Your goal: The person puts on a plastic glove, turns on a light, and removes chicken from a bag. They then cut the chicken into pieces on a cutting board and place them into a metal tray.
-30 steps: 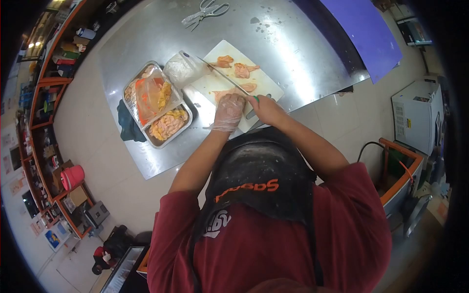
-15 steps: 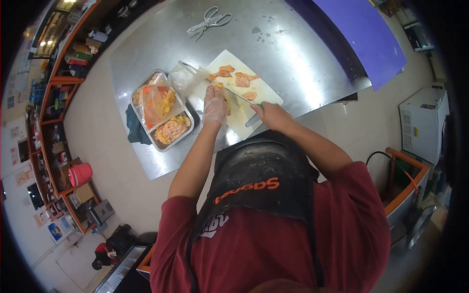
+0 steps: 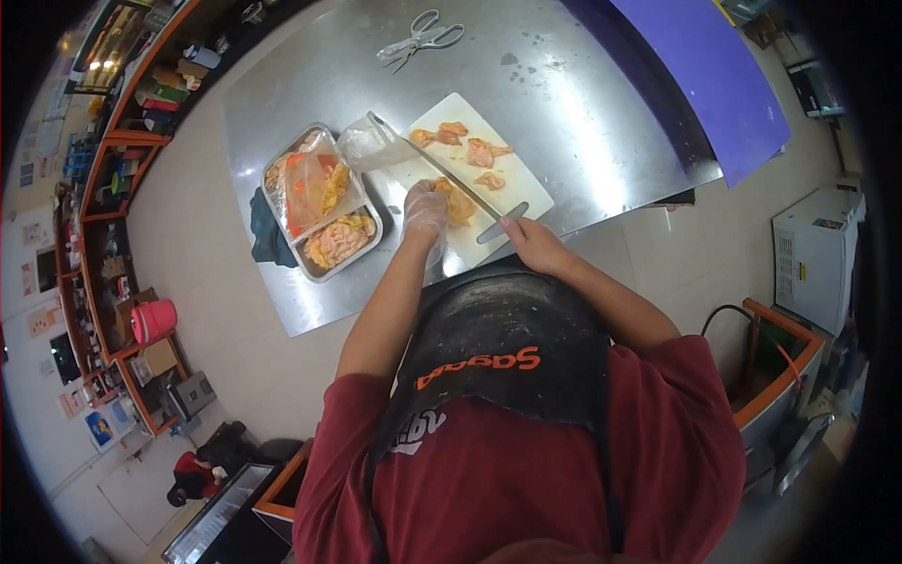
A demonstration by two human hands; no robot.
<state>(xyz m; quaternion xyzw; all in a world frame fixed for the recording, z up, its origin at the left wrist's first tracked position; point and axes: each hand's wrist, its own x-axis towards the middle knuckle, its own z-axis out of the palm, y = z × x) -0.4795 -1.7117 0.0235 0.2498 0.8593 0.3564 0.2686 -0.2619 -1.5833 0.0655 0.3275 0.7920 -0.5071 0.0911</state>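
My left hand, in a clear plastic glove, has its fingers closed on the edge of a yellowish piece of chicken lying on the white cutting board. My right hand, bare, is wrapped round the handle of a long knife. The blade slants up and left over the board, beside the chicken. Several smaller meat pieces lie near the board's upper part. Left of the board, a metal tray holds pale chicken pieces and a clear bag with orange print.
Scissors lie at the far side of the steel table. A clear plastic bag sits between tray and board, and a dark green cloth left of the tray. A purple sheet covers the right part. Another person is at lower left.
The knife has swung from low beside my left hand to above the chicken, its blade now fully showing. My left hand has drawn back slightly, uncovering more of the chicken. The view has shifted a little.
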